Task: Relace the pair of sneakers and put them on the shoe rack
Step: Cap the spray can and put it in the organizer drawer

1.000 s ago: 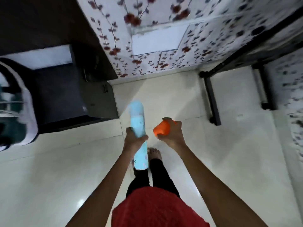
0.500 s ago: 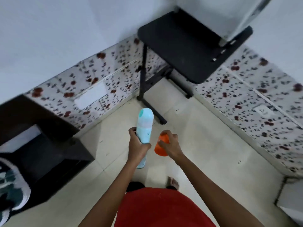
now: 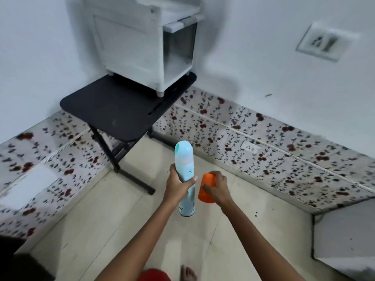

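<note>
counting what's in view: two hands, one spray can, one loose cap, one table, one shelf unit, two wall plates, one bare foot; the left hand (image 3: 178, 186) has its fingers and thumb wrapped round the middle of a pale blue spray can (image 3: 183, 159), which stands nearly upright with its rounded top pointing away from the person; there's a teal patch near the top of the can; the right hand (image 3: 218, 188) has its fingers curled over an orange cap (image 3: 206, 189), open end facing down, just beside the can and to its right; as for writing, the can only shows a few tiny dark marks low on its body and i can't read any brand or label off them; nothing else has readable text; in the corner there's a single black folding table (image 3: 113, 110) with one white shelf unit (image 3: 142, 43) sitting on its far end, open on the side that faces right; can't tell if that's the shoe rack; where the sneakers are, i can't tell from this view; one switch plate (image 3: 326, 42) sits high on the white wall at right and one small socket (image 3: 250, 147) sits low in the band of floral tiles (image 3: 284, 151); the foot (image 3: 188, 272) is on the cream floor (image 3: 101, 220) at the bottom edge, next to a bit of red cloth (image 3: 155, 275)
</note>
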